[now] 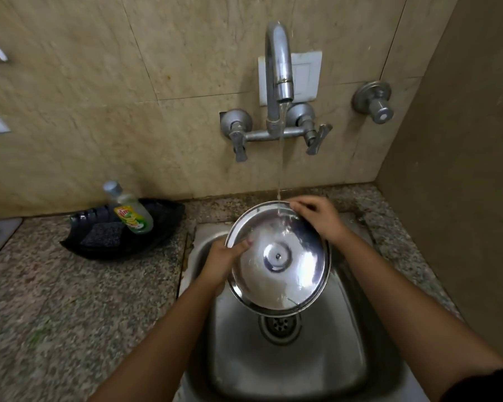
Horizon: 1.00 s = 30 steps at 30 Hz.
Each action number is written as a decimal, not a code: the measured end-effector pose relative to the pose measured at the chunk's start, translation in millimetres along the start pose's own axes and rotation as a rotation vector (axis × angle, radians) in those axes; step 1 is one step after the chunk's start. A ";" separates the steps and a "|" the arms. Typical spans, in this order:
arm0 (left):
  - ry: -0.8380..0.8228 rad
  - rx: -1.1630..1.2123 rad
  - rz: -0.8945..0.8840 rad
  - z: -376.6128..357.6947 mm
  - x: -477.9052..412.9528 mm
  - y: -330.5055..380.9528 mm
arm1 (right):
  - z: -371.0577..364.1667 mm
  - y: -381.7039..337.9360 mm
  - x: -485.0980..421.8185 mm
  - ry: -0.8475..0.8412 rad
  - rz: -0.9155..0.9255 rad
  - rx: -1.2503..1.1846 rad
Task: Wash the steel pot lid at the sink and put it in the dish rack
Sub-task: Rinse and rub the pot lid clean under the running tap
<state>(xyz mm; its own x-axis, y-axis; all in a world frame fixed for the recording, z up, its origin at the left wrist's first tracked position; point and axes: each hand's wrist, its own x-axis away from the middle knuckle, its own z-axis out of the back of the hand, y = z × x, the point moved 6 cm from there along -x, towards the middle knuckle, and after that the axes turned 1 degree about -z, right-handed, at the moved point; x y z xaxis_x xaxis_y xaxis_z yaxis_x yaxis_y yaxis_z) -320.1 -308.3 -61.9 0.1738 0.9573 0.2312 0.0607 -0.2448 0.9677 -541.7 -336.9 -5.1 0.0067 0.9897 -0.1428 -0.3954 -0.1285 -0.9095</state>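
The round steel pot lid (285,274) is held tilted over the steel sink (325,358), its inner side with the central rivet facing me. My left hand (222,261) grips its left rim, thumb on the inner face. My right hand (317,217) holds the upper right rim. A thin stream of water falls from the tap (279,71) and hits the lid near its top edge. The dish rack is not in view.
A black tray (99,242) on the granite counter (70,300) at the left holds a dish soap bottle (130,210) and a dark scrub pad (102,235). The sink drain (279,326) lies just below the lid. A wall valve (375,103) sits at the right, with a side wall beyond.
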 end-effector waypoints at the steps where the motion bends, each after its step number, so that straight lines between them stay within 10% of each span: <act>1: 0.020 0.026 0.011 2.1 0.9 -4.3 | 3.5 9.2 3.1 0.045 -0.027 -0.023; 8: -0.064 -0.069 -0.036 -20.7 -3.3 -3.3 | -65.2 -45.4 2.7 -0.344 0.393 0.588; 15: 0.056 0.111 0.005 9.7 1.1 -22.4 | -2.0 28.5 2.7 0.183 -0.148 -0.105; 23: -0.255 -0.279 -0.010 -19.9 -14.2 15.3 | -72.9 -30.3 -0.7 -0.294 0.226 0.356; 30: -0.108 -0.132 -0.008 -13.0 -16.5 5.8 | -21.5 0.6 -0.5 0.071 0.140 0.338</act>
<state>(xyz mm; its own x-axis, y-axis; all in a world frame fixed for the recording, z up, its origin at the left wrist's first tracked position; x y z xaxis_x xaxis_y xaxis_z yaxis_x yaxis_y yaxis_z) -335.4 -323.6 -58.7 0.2786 0.9354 0.2178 -0.0660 -0.2076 0.9760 -522.1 -338.9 -14.0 -0.0099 0.9556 -0.2946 -0.6780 -0.2230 -0.7004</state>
